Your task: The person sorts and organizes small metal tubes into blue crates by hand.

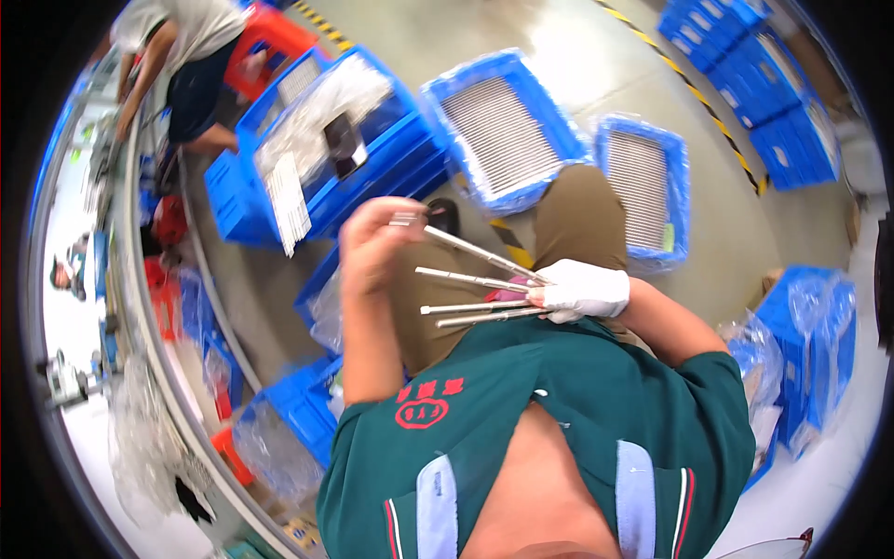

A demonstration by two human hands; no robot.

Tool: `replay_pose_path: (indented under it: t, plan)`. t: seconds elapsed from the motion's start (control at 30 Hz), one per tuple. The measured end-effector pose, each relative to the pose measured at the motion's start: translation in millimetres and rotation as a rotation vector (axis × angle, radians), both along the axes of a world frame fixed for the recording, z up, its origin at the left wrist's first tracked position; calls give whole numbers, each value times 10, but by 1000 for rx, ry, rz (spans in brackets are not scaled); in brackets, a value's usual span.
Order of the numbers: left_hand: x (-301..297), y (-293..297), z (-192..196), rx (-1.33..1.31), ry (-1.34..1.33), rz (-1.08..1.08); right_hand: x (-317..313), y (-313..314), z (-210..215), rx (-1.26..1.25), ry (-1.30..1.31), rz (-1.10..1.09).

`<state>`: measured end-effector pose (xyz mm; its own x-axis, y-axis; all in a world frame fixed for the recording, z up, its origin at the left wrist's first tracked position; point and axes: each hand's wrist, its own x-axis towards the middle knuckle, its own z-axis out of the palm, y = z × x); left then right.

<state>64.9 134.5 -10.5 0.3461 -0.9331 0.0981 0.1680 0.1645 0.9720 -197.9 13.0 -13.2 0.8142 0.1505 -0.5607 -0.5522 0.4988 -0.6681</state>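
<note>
My right hand [585, 291], in a white glove that leaves fingertips bare, is closed round several slim silver metal rods [480, 281] with ring grooves. They fan out to the left over my lap. Bare and slightly blurred, my left hand [372, 244] is raised beside the free end of the uppermost rod. Its fingers pinch a short silver piece [403, 220]; whether this touches the rod I cannot tell. Beyond my knees, a blue plastic-lined crate [570, 149] holds rows of similar rods, and another lined crate [680, 200] with such rods is to its right.
Stacked blue crates [372, 191] at the far left bear plastic film, a phone [345, 145] and white strips [288, 200]. A long workbench [168, 326] runs along the left, where another person [191, 65] leans. More blue crates [792, 149] stand far right; a bagged crate [810, 354] is nearer.
</note>
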Motion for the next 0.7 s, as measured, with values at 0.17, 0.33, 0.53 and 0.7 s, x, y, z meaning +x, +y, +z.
replay_pose_path:
  t: [0.17, 0.33, 0.53, 0.7]
  plan:
    - [-104, -192, -109, -138, 533, 152, -65, -92, -13, -876, -318, -237]
    - [-712, -518, -18, -30, 1054, 113, -145, -203, 140, -1558, -148, -183]
    - [-964, -769, 6, -67, 359, 17, -321, -352, -82, -1674, -103, -263]
    - [-1114, -1098, 142, -109, 140, -42, -560, -638, -238, -1683, 33, -357]
